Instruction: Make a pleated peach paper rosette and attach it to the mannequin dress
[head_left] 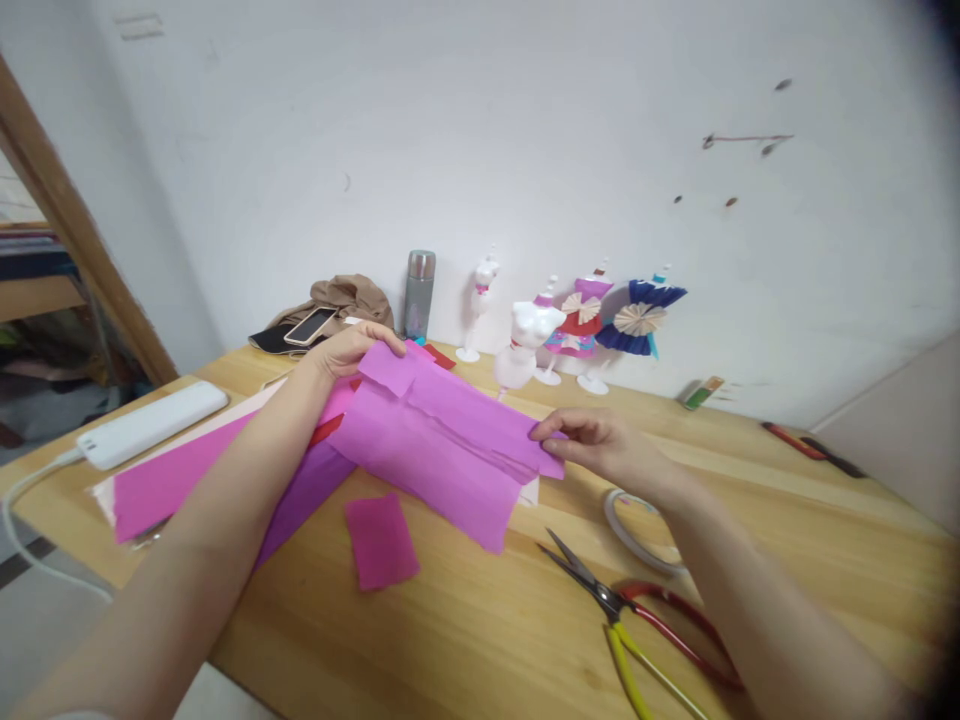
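A wide sheet of purple crepe paper spans the space between my two hands, with overlapping strips along its top edge. My left hand pinches its upper left corner. At the right end, my right hand grips the edge between thumb and fingers. Below the sheet a small magenta paper piece lies flat on the wooden table. Scissors with red and yellow handles rest slightly apart under my right forearm, beside a roll of tape.
Behind stand small white mannequins, two wearing paper outfits, and a grey flask. To the left are a white power bank with a cable, folded coloured paper, a phone and a brown cloth. A box cutter lies far right.
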